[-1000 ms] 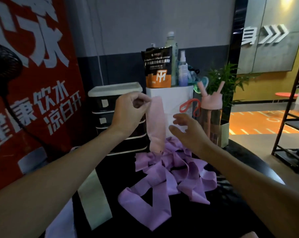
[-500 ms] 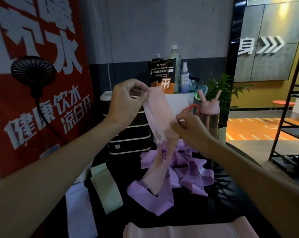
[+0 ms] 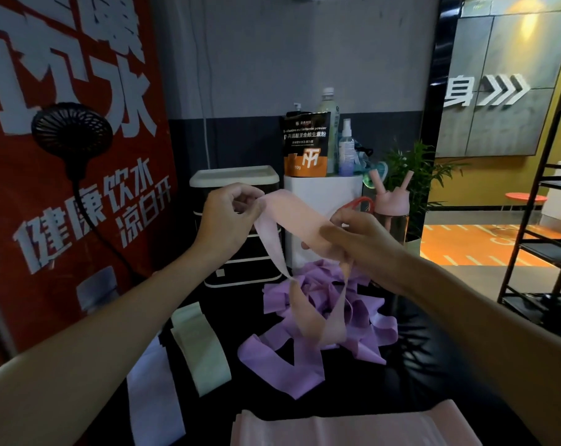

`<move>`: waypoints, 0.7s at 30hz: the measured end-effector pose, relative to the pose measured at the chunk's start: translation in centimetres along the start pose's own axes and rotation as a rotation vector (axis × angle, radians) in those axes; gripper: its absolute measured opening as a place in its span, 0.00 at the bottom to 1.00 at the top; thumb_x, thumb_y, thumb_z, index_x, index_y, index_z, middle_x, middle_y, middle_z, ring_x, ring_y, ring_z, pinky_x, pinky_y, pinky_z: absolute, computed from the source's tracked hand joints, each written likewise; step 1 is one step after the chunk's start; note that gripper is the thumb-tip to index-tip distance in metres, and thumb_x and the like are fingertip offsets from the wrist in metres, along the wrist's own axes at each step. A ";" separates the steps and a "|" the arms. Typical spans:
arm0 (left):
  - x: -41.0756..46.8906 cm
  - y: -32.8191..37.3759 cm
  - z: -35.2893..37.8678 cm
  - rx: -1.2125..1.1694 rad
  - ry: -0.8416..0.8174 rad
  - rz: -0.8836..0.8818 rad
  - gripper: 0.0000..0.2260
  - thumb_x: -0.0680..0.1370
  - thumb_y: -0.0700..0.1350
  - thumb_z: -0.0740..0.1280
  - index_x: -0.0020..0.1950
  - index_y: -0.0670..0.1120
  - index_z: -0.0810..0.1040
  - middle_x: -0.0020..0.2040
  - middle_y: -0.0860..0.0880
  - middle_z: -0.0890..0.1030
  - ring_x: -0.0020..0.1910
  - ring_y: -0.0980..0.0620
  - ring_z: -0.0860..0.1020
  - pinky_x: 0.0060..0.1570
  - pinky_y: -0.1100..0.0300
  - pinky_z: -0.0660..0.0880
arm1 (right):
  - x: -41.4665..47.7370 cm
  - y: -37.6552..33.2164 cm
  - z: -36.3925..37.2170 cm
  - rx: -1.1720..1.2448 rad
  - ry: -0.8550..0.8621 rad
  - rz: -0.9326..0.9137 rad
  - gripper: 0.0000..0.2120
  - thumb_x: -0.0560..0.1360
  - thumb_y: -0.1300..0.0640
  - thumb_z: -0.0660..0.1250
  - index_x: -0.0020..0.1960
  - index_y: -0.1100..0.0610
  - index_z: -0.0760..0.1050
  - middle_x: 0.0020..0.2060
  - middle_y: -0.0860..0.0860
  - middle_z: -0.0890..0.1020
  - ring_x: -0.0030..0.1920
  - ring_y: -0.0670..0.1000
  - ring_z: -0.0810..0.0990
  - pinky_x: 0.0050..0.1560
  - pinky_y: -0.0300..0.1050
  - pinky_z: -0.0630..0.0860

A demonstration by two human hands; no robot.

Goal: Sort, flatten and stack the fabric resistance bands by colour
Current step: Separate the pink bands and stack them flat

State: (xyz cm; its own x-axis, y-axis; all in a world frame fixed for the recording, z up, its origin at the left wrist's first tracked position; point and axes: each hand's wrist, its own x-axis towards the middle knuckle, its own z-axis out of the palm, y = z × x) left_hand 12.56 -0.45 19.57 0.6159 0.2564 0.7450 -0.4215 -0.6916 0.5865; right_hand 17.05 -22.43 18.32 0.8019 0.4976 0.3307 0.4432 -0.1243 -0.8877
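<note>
The band point(image 3: 292, 220) hangs above the heap point(image 3: 282, 365) on the table point(image 3: 433, 381).

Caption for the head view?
Left hand and right hand pinch a pale pink fabric band above a tangled pile of purple fabric bands; flattened pink bands lie nearest the camera.

Left grip point(image 3: 228, 220), right grip point(image 3: 360, 237) (2 pinches).

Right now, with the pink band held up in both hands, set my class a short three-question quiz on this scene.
1. True or false: the left hand and the right hand both grip the pink band.
2. What colour is the tangled pile? A green, B purple, C orange.
3. Fill in: the flattened green band lies to the ____ of that pile.
Key: 1 true; 2 B; 3 left.
</note>
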 end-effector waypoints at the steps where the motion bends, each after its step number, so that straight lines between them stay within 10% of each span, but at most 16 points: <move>1: -0.1 0.0 0.1 -0.001 -0.011 -0.023 0.03 0.77 0.38 0.71 0.50 0.43 0.84 0.44 0.49 0.84 0.44 0.54 0.81 0.44 0.64 0.78 | 0.0 -0.2 0.0 0.008 -0.010 -0.007 0.07 0.79 0.57 0.64 0.43 0.57 0.71 0.51 0.61 0.83 0.50 0.57 0.83 0.42 0.46 0.75; 9: -0.9 0.4 0.4 0.013 -0.046 -0.152 0.03 0.77 0.40 0.72 0.46 0.44 0.78 0.43 0.47 0.82 0.43 0.53 0.81 0.42 0.62 0.76 | -0.1 -1.8 0.6 0.040 -0.010 -0.050 0.08 0.76 0.59 0.69 0.42 0.62 0.74 0.42 0.59 0.83 0.36 0.49 0.74 0.40 0.45 0.71; 15: -1.3 0.2 0.0 -0.025 -0.051 -0.278 0.08 0.76 0.38 0.72 0.52 0.44 0.75 0.43 0.47 0.79 0.43 0.52 0.78 0.39 0.66 0.73 | 0.0 -2.1 -0.1 0.202 -0.075 0.049 0.13 0.78 0.72 0.58 0.53 0.64 0.80 0.46 0.58 0.83 0.46 0.47 0.82 0.43 0.35 0.78; 21: -1.6 1.2 -0.3 -0.074 -0.161 -0.204 0.12 0.76 0.39 0.72 0.57 0.50 0.77 0.47 0.50 0.77 0.47 0.54 0.79 0.48 0.63 0.75 | 0.4 -2.9 0.0 0.105 -0.073 0.013 0.23 0.74 0.75 0.64 0.64 0.55 0.76 0.56 0.52 0.79 0.58 0.52 0.79 0.61 0.50 0.78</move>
State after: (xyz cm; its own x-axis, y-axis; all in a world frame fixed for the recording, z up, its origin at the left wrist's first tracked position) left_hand 10.87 -1.53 19.15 0.7887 0.2703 0.5521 -0.3216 -0.5840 0.7453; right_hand 16.09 -21.85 21.06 0.7742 0.5582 0.2984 0.3856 -0.0421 -0.9217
